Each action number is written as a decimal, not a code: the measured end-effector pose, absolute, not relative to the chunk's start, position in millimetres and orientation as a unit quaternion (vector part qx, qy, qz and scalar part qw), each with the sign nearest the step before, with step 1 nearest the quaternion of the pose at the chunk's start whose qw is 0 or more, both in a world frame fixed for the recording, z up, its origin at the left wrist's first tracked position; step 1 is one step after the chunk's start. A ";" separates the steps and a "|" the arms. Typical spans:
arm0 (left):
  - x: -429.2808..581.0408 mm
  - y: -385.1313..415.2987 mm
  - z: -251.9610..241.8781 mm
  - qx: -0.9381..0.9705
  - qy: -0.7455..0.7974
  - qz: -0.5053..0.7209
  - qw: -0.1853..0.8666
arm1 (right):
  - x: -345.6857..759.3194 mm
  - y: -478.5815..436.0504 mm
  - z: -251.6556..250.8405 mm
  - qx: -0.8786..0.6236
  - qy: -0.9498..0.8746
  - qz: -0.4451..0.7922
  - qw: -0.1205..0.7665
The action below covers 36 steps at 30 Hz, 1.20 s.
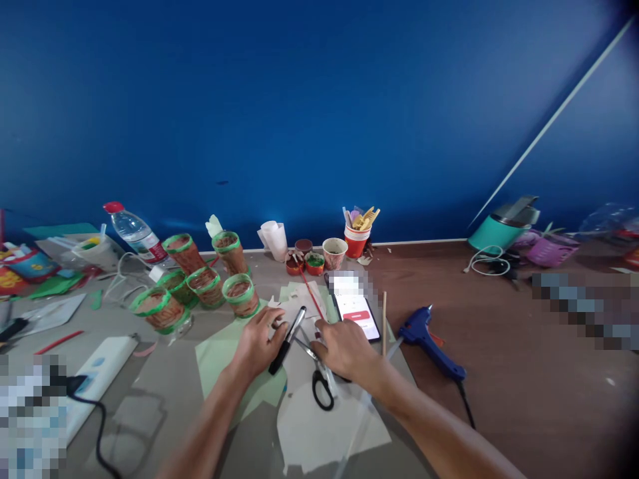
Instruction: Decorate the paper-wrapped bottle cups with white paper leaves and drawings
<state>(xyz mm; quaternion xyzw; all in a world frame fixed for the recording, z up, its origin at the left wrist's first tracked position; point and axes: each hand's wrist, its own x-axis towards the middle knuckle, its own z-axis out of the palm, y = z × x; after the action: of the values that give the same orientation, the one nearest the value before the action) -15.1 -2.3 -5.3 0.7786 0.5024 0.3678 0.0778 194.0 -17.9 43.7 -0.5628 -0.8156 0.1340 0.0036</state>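
My left hand [260,340] is over the green paper [217,356], thumb and forefinger apart, beside a black marker [286,342] lying at a slant. Its fingertips are near a torn scrap of paper. My right hand [349,349] is closed, its fingers bent over the pale cut paper [324,432]; what the fingertips hold, if anything, is hidden. Partly under that hand lie scissors [323,391] with black handles, blades pointing up and left. A red-handled brush [310,291] slants down toward my right fingers. Just beyond that hand is a phone [355,309] with a lit screen.
Several brown pots with green rims [240,295] stand left, near a water bottle [134,233]. Small paint cups [314,263], a paper cup [335,253] and a red cup of utensils [357,241] line the wall. Right are a wooden stick [384,322] and a blue glue gun [432,342].
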 end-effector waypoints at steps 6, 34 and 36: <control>-6.6 -11.7 -1.7 0.815 0.503 0.265 0.116 | 192.2 -18.8 38.4 -0.552 -0.821 0.148 0.001; 28.4 -16.2 1.7 0.520 0.469 0.475 0.534 | 180.3 -13.8 15.2 -0.511 -0.599 0.456 0.415; 29.6 -17.1 3.7 0.509 0.481 0.471 0.536 | 179.2 -13.9 15.7 -0.508 -0.583 0.476 0.419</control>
<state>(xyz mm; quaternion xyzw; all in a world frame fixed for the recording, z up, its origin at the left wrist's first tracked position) 29.6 -17.1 3.7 0.5092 0.4814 0.4707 0.5361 179.2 -13.9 15.7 -0.5076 -0.5834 0.4761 0.4187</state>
